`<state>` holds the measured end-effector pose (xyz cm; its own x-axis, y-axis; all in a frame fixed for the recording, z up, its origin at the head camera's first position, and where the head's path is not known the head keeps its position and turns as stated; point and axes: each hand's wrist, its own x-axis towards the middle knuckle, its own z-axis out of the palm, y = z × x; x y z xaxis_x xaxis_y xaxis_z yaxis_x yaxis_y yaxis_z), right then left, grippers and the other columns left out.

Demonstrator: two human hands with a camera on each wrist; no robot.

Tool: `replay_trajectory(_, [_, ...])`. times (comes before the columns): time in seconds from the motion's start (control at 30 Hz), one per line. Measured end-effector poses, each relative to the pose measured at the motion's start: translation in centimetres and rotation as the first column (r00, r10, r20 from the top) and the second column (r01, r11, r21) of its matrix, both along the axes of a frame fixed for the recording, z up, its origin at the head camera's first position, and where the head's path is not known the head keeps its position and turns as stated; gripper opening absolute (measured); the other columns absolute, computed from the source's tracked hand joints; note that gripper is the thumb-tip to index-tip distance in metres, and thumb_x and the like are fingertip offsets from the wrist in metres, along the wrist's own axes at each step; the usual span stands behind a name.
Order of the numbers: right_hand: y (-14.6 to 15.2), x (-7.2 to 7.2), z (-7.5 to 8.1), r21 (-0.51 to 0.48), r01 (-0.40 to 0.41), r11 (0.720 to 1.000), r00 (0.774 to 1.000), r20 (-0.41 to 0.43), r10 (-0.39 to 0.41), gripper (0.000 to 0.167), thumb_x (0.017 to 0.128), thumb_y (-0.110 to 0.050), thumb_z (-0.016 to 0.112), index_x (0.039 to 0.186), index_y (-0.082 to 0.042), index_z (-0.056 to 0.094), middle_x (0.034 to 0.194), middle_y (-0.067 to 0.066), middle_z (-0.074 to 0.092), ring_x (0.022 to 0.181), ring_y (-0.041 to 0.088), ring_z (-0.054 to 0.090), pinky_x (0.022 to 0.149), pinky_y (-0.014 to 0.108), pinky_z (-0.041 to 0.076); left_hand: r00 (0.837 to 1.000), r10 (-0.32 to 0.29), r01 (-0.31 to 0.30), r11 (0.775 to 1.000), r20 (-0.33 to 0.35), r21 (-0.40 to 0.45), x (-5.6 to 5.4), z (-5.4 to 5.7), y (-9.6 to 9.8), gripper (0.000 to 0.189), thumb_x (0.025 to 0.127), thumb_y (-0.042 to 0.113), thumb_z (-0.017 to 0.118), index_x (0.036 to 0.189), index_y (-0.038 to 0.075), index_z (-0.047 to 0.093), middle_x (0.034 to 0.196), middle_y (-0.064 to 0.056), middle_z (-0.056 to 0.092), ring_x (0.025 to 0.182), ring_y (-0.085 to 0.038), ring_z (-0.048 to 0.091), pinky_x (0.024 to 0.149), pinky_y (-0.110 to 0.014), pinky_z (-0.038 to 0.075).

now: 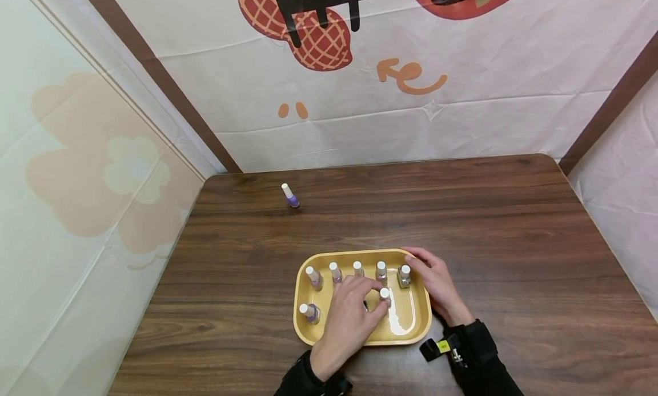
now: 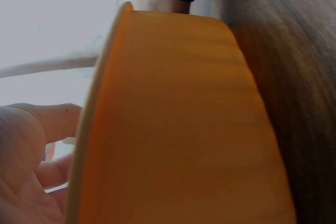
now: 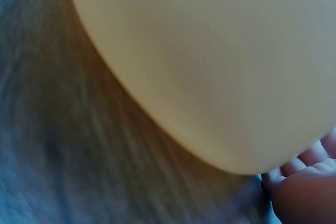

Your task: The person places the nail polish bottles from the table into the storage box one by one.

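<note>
A yellow tray point(image 1: 362, 342) stands on the table with several small white-capped nail polish bottles in it. My left hand point(image 1: 352, 307) reaches in over its front rim, thumb and index finger pinching one nail polish bottle point(image 1: 384, 294) right of the tray's middle. My right hand point(image 1: 437, 279) holds the tray's back right corner, thumb over the rim and fingers outside. Just left of that thumb is a dark nail polish bottle point(image 1: 404, 276). Purple-toned bottles point(image 1: 310, 312) stand at the left end. In the left wrist view, the tray wall point(image 2: 184, 114) hides the bottles.
Apart from the tray, a purple nail polish bottle point(image 1: 290, 196) with a white cap stands near the table's back left. The wooden table point(image 1: 231, 287) meets a printed white cloth point(image 1: 390, 133) behind and pale panels at both sides.
</note>
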<state>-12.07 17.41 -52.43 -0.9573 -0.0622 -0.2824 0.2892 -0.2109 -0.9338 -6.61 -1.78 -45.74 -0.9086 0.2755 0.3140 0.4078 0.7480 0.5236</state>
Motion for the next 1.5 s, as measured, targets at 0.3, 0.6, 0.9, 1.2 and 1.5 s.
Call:
replay_trajectory(0.3, [-0.1, -0.2, 0.2, -0.011, -0.005, 1.0, 1.0, 0.005, 0.005, 0.047, 0.094, -0.026, 0.063, 0.131, 0.002, 0.054, 0.113, -0.001, 0.062, 0.098, 0.01, 0.064, 0.085, 0.027, 0.054, 1.0, -0.017, 0.015, 0.996, -0.016, -0.084, -0.2, -0.9, 0.2, 0.013, 0.075, 0.026, 0.078, 0.084, 0.02, 0.071, 0.083, 0.009, 0.072, 0.083, -0.01, 0.059, 0.072, -0.026, 0.039])
replay_trajectory(0.6, [-0.1, -0.1, 0.1, 0.011, -0.008, 1.0, 1.0, 0.002, 0.008, 0.047, 0.094, -0.028, 0.063, 0.131, 0.001, 0.054, 0.113, -0.001, 0.062, 0.099, 0.009, 0.063, 0.085, 0.026, 0.054, 0.999, -0.018, 0.013, 0.989, -0.033, -0.149, -0.2, -1.6, 0.3, 0.011, 0.076, 0.024, 0.077, 0.082, 0.019, 0.07, 0.08, 0.008, 0.072, 0.079, -0.011, 0.057, 0.073, -0.027, 0.04])
replay_trajectory(0.9, [-0.2, 0.0, 0.0, 0.005, -0.008, 1.0, 1.0, 0.004, 0.008, 0.048, 0.094, -0.028, 0.063, 0.13, 0.001, 0.054, 0.114, 0.0, 0.062, 0.099, 0.01, 0.063, 0.085, 0.027, 0.054, 0.999, -0.017, 0.01, 0.98, -0.032, -0.201, -0.2, -1.5, 0.4, 0.008, 0.076, 0.023, 0.076, 0.078, 0.02, 0.069, 0.076, 0.009, 0.071, 0.076, -0.011, 0.055, 0.072, -0.027, 0.039])
replay_trajectory(1.2, [-0.1, 0.1, 0.1, 0.013, -0.013, 1.0, 1.0, -0.005, 0.014, 0.048, 0.094, -0.028, 0.063, 0.13, 0.001, 0.054, 0.114, -0.001, 0.062, 0.099, 0.01, 0.063, 0.085, 0.027, 0.054, 0.999, -0.02, 0.012, 0.971, -0.031, -0.237, -0.1, -1.7, 0.4, 0.009, 0.076, 0.026, 0.076, 0.078, 0.02, 0.07, 0.076, 0.009, 0.071, 0.079, -0.011, 0.058, 0.078, -0.03, 0.039])
replay_trajectory(1.5, [0.0, 0.1, 0.2, 0.038, -0.004, 0.999, 1.0, 0.005, 0.004, 0.047, 0.094, -0.028, 0.062, 0.13, 0.001, 0.055, 0.116, 0.0, 0.062, 0.1, 0.009, 0.063, 0.086, 0.026, 0.053, 0.999, -0.036, 0.033, 0.965, -0.01, -0.26, 0.1, -1.6, 0.5, 0.009, 0.077, 0.027, 0.076, 0.077, 0.02, 0.069, 0.077, 0.009, 0.071, 0.08, -0.011, 0.058, 0.078, -0.029, 0.04])
